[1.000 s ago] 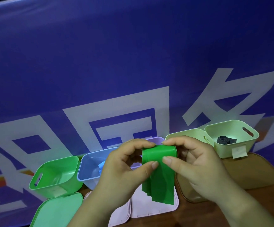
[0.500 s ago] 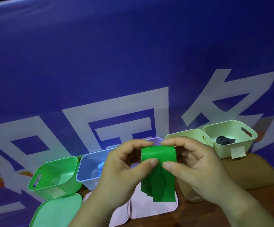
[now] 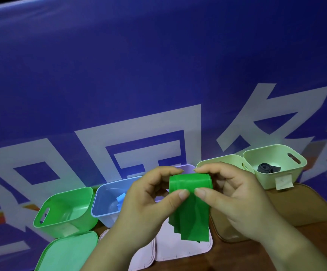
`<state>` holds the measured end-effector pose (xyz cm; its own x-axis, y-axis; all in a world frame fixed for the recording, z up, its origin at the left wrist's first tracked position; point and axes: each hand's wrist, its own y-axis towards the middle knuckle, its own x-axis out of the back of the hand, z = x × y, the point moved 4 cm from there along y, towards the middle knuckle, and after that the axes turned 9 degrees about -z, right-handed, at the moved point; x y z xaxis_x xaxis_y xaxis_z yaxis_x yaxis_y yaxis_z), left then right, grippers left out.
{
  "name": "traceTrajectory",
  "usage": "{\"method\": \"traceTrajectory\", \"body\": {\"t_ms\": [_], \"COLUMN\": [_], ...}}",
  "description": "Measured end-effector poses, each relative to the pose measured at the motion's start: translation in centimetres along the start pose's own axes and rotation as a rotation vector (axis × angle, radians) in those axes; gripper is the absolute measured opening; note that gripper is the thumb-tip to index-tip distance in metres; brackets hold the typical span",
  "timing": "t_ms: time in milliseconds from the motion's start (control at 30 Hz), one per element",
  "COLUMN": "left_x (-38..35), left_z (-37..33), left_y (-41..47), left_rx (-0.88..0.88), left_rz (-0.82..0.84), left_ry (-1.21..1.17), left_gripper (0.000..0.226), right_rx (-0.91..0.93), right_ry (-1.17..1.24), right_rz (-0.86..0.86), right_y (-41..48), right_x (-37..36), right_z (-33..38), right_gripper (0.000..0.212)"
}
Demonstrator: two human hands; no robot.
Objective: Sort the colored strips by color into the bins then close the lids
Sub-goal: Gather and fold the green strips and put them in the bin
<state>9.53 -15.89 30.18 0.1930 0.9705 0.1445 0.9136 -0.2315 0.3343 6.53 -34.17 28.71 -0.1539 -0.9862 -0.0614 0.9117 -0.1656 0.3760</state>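
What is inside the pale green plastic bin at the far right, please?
Inside the pale green plastic bin, one dark grey rolled strip lies on the floor. The near wall hides the front part of the floor, so anything there cannot be seen.

The blue banner (image 3: 158, 75) behind the bins carries large white characters, cropped and partly hidden, so none reads fully. The small tag (image 3: 283, 181) on the far-right bin looks blank.

It looks like a staged demonstration booth rather than a home: a printed blue banner (image 3: 119, 75) with large white characters backs a brown wooden worktop (image 3: 276, 257).
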Motion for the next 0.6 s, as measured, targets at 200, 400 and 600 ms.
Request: {"method": "traceTrajectory", "body": {"t_ms": [200, 400, 600], "left_x": [0.19, 0.2, 0.13], "left_z": [-0.09, 0.13, 0.17], "left_y": [-0.04, -0.1, -0.03], "left_rx": [-0.033, -0.031, -0.007], "left_rz": [0.011, 0.002, -0.019], "left_ry": [0.026, 0.024, -0.041], "left_gripper": [0.04, 0.037, 0.035], "right_rx": [-0.052, -0.079, -0.095], "right_ry": [-0.006, -0.013, -0.02], "right_rz": [-0.008, -0.011, 0.01], "right_y": [0.1, 0.14, 0.12], "right_x": [0.07, -0.04, -0.06], "right_z": [-0.28, -0.21, -0.39], "right_gripper": [0.038, 0.024, 0.048]}}
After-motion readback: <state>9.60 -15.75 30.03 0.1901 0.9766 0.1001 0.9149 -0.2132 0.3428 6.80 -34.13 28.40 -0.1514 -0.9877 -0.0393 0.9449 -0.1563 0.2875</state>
